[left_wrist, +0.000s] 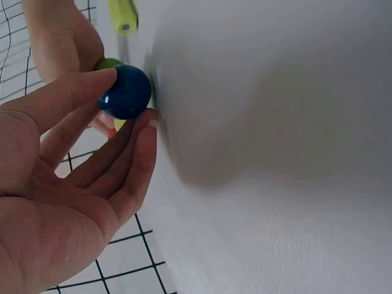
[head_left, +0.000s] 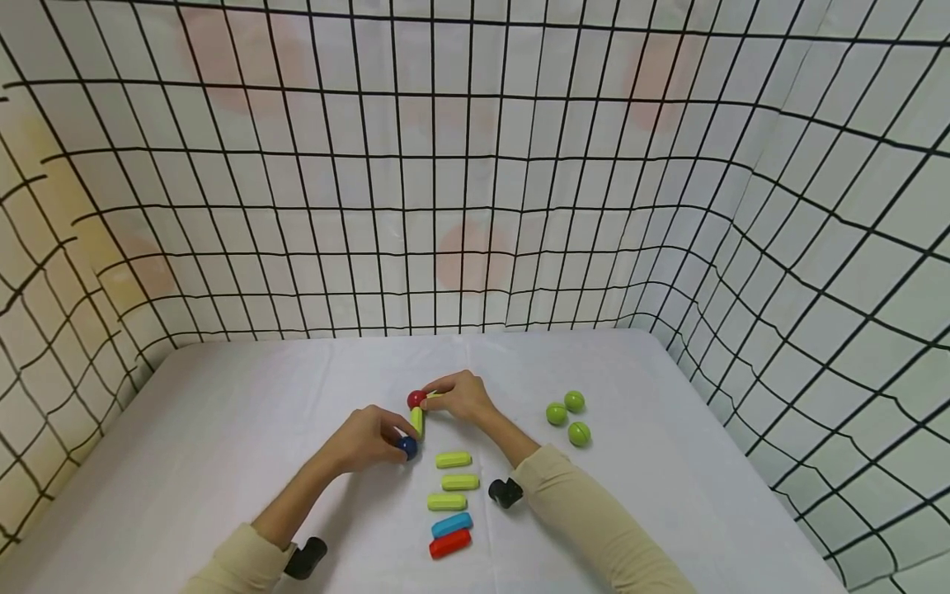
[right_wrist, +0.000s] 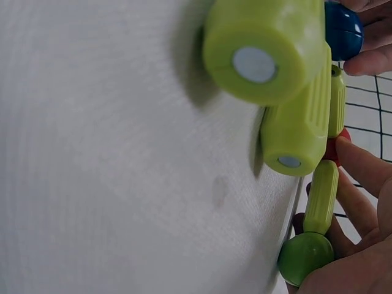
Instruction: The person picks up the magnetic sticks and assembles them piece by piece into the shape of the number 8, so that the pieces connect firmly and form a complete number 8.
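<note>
My left hand [head_left: 369, 439] pinches a blue ball [left_wrist: 125, 92] between thumb and fingertips, close over the white table. A yellow-green magnetic rod [head_left: 417, 421] runs from beside the blue ball to a red ball [head_left: 416, 399]. My right hand [head_left: 462, 396] holds a second yellow-green rod [right_wrist: 321, 197], its fingers curled behind it and the thumb tip at the red ball. One end of this rod meets the red ball. At its other end sits a green ball [right_wrist: 306, 258] by the palm, hidden by the hand in the head view.
Several loose rods lie in a column nearer me: yellow-green rods [head_left: 460, 482], a blue rod [head_left: 452, 525] and a red rod [head_left: 449, 544]. To the right are three green balls [head_left: 575, 402]. Black wire mesh [head_left: 467, 206] stands around the table's back and sides.
</note>
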